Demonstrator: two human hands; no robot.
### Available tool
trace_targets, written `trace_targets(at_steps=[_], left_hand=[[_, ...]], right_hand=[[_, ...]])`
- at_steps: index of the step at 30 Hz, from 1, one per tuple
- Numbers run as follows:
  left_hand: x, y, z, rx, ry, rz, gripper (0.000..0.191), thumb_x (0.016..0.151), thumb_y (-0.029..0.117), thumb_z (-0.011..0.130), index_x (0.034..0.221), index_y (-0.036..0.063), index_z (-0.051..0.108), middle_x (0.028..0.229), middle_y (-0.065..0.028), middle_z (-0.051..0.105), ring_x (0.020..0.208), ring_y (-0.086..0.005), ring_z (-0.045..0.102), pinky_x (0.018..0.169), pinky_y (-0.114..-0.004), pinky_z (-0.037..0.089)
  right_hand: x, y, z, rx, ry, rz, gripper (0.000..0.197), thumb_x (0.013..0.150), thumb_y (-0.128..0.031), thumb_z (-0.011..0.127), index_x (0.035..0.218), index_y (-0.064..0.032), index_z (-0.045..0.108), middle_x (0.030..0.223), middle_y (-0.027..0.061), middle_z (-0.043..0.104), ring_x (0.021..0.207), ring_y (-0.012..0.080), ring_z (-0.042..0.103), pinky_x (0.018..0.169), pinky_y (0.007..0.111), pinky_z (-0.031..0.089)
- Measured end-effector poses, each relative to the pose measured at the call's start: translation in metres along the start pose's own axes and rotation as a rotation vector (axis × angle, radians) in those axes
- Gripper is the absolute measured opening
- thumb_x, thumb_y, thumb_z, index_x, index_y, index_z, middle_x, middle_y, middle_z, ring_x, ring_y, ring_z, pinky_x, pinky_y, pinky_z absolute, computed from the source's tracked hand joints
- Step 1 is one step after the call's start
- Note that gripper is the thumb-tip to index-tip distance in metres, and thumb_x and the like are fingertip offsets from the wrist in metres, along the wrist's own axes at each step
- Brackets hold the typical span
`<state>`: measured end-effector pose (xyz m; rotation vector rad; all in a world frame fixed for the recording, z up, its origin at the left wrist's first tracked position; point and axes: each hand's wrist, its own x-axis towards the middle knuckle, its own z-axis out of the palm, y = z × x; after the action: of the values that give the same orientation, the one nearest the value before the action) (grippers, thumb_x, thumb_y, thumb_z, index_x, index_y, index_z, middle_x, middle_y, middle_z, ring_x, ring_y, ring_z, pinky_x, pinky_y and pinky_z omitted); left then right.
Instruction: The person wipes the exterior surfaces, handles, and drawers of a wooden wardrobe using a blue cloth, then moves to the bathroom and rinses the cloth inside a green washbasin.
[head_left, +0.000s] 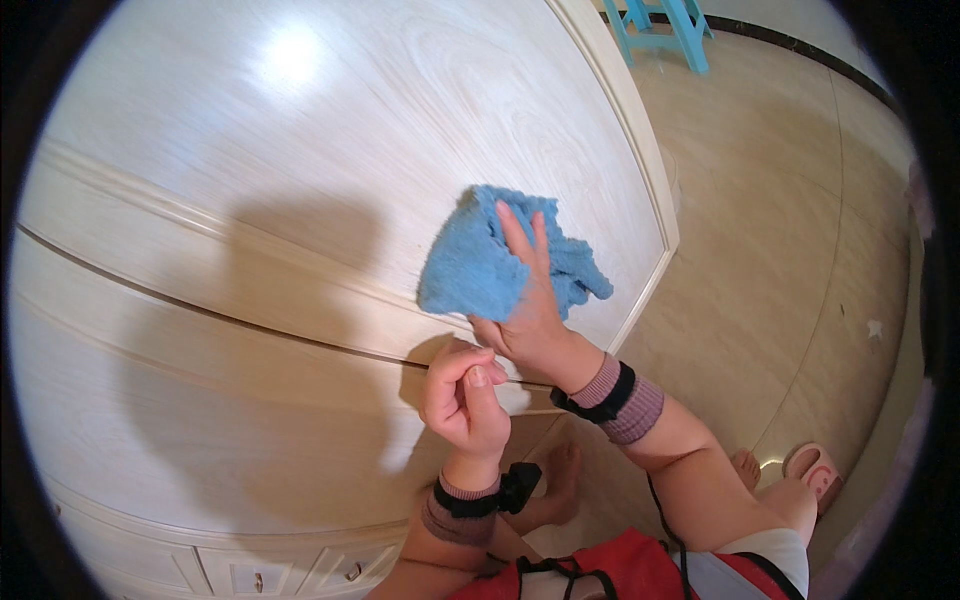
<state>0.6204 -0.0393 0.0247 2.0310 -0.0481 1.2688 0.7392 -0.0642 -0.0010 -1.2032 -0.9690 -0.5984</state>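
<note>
A crumpled blue cloth (472, 262) lies against the pale wood-grain cabinet door (337, 172), near its moulded edge. My right hand (534, 300) is on the cloth, some fingers spread over it and part of the hand covered by a fold. Just below and left of it, my left hand (466, 397) is curled with thumb and fingertips together, and nothing shows in it. Whether the left hand touches the door cannot be told. Both wrists wear knitted cuffs and black straps.
A dark gap separates this door from a second pale panel (262, 442). Small drawers with metal handles (259, 581) stand at the lower left. A light blue plastic stool (675, 37) is at the upper right, a pink slipper (816, 476) on the tiled floor (765, 225) at the lower right, near bare feet.
</note>
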Motion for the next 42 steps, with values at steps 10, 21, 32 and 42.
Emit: trace_targets(at_steps=[10, 21, 32, 42], left_hand=[[-0.006, 0.012, 0.001, 0.01, 0.195, -0.115, 0.016, 0.095, 0.013, 0.046, 0.093, 0.0007, 0.055, 0.062, -0.0018, 0.047, 0.06, -0.0116, 0.046, 0.059, -0.026, 0.041], [-0.003, 0.001, -0.001, 0.015, 0.05, -0.037, 0.016, 0.096, 0.013, 0.043, 0.093, 0.001, 0.053, 0.07, -0.004, 0.049, 0.065, -0.0115, 0.045, 0.058, -0.023, 0.038], [-0.007, -0.014, 0.002, 0.081, 0.095, -0.045, 0.019, 0.097, 0.017, 0.043, 0.095, 0.0016, 0.054, 0.07, -0.0037, 0.049, 0.067, -0.0126, 0.046, 0.064, -0.025, 0.039], [-0.002, -0.016, 0.001, 0.058, 0.057, -0.012, 0.019, 0.098, 0.014, 0.042, 0.097, 0.0003, 0.056, 0.072, -0.0039, 0.051, 0.069, -0.0125, 0.048, 0.065, -0.025, 0.04]], right_hand=[[0.01, -0.014, 0.001, 0.071, -0.166, -0.15, 0.017, 0.078, -0.021, 0.062, 0.091, -0.0145, 0.07, 0.132, 0.009, 0.053, 0.14, 0.0307, 0.028, 0.114, 0.059, 0.012], [0.035, 0.077, -0.031, -0.337, 0.067, 0.111, 0.044, 0.087, -0.028, 0.053, 0.119, 0.0011, 0.057, 0.137, 0.0189, 0.045, 0.138, 0.04, 0.024, 0.114, 0.058, 0.009], [-0.099, 0.033, 0.033, -0.339, 0.003, 0.507, 0.034, 0.083, -0.024, 0.055, 0.1, 0.0047, 0.061, 0.122, 0.0324, 0.049, 0.132, 0.0498, 0.027, 0.111, 0.063, 0.007], [-0.074, 0.153, -0.021, -0.193, 0.338, 0.757, 0.048, 0.094, -0.021, 0.04, 0.134, 0.0053, 0.041, 0.14, 0.0312, 0.036, 0.135, 0.0458, 0.026, 0.114, 0.053, 0.012]])
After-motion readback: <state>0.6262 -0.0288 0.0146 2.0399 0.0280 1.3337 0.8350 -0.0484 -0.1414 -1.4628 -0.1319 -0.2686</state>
